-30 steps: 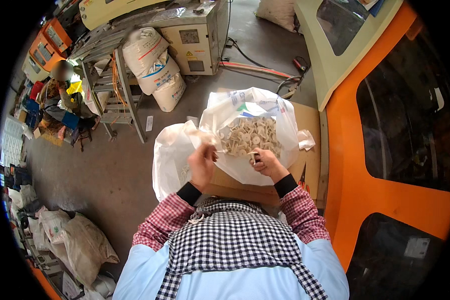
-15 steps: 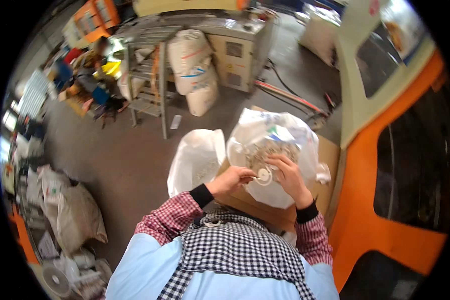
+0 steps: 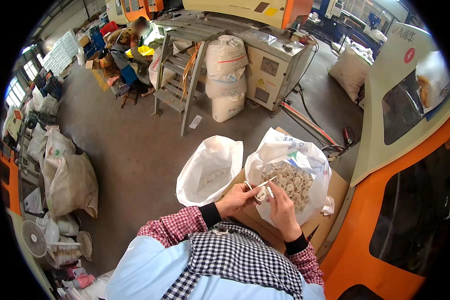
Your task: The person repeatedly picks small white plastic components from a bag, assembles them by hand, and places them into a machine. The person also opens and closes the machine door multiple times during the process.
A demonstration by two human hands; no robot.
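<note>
A white moulded plastic piece (image 3: 261,194) with a thin stick-like runner is between my hands. My left hand (image 3: 235,201) is closed, pinching the piece between thumb and fingers. My right hand (image 3: 283,212) is closed beside it, its fingertips on a slim white part of the same piece. Just beyond my hands stands an open white bag (image 3: 321,172), with many small off-white plastic parts (image 3: 297,185) inside. To its left is a second open white bag (image 3: 192,185) with a few pale pieces low in it.
A cardboard box (image 3: 337,187) lies under the right bag, against an orange and cream machine (image 3: 345,240). Ahead are a metal step ladder (image 3: 177,82), stacked sacks (image 3: 227,75) and a grey cabinet (image 3: 266,72). Another person (image 3: 127,52) sits far left. Full sacks (image 3: 70,175) and a fan (image 3: 34,239) stand left.
The view has shifted, placing the bags lower and further right. My right hand has moved from over the parts to beside my left hand; the white piece is now turned, its runner pointing up-right.
</note>
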